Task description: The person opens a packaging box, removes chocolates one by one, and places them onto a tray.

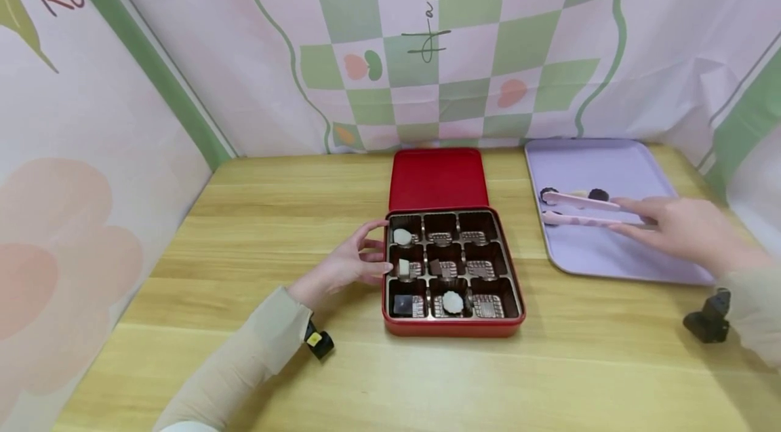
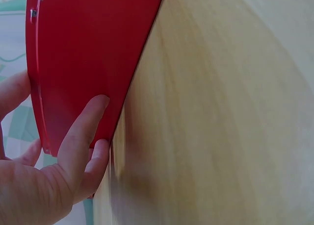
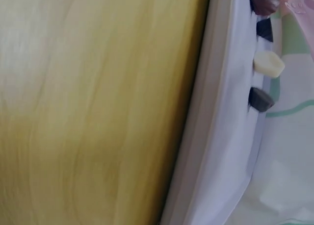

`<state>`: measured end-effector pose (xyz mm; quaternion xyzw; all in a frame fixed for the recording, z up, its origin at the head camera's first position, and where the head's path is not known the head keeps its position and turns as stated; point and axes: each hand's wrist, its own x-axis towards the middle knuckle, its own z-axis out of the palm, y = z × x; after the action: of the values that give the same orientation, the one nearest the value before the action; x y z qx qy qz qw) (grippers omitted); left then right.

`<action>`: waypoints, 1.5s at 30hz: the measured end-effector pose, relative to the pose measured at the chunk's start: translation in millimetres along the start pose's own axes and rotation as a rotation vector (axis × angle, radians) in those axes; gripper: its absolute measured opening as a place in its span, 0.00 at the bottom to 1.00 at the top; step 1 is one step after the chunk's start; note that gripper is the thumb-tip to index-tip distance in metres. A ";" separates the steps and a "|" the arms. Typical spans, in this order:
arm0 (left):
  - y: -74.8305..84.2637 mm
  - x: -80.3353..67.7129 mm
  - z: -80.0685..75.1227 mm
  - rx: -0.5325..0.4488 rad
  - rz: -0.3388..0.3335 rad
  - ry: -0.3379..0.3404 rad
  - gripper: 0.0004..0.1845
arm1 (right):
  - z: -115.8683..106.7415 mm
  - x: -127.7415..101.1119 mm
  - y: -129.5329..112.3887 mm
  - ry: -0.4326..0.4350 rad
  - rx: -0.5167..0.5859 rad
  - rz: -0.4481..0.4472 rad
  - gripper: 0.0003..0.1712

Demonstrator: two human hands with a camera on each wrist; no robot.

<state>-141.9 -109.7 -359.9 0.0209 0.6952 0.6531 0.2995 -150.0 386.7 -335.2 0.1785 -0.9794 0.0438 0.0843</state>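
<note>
My left hand (image 1: 348, 262) rests against the left side of a red tin (image 1: 454, 328), its fingers spread and touching the wall and rim. Inside, a dark divided insert holds a few chocolates, among them a white scalloped one (image 1: 453, 302), a dark square one (image 1: 403, 304) and a round white one (image 1: 402, 237). Over the lilac tray (image 1: 622, 262), my right hand (image 1: 689, 228) holds pink tongs (image 1: 579, 201), arms apart. Near the tong tips lie a pale chocolate (image 3: 269, 64) and several dark chocolates (image 3: 261, 99). The right wrist view does not show the hand.
The tin's red lid (image 1: 438, 178) lies opened back behind it. Tin and tray stand on a wooden table (image 1: 274, 215), with a gap between them. A patterned cloth (image 1: 415, 45) hangs along the table's back edge.
</note>
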 end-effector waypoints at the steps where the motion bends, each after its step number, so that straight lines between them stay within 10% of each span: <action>1: 0.0 0.1 -0.1 0.001 0.000 0.000 0.43 | -0.8 0.4 -2.4 0.002 0.005 -0.003 0.29; 26: -1.6 2.3 -1.9 0.006 -0.004 -0.007 0.43 | 8.6 24.0 -49.3 0.319 0.097 -0.374 0.34; 45: -2.9 2.1 -2.2 0.011 0.001 -0.004 0.43 | 10.3 42.1 -106.9 0.285 0.105 -0.539 0.33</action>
<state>-143.5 -111.2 -363.4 0.0242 0.6981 0.6495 0.3004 -152.2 271.4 -331.8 0.4277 -0.8716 0.0948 0.2198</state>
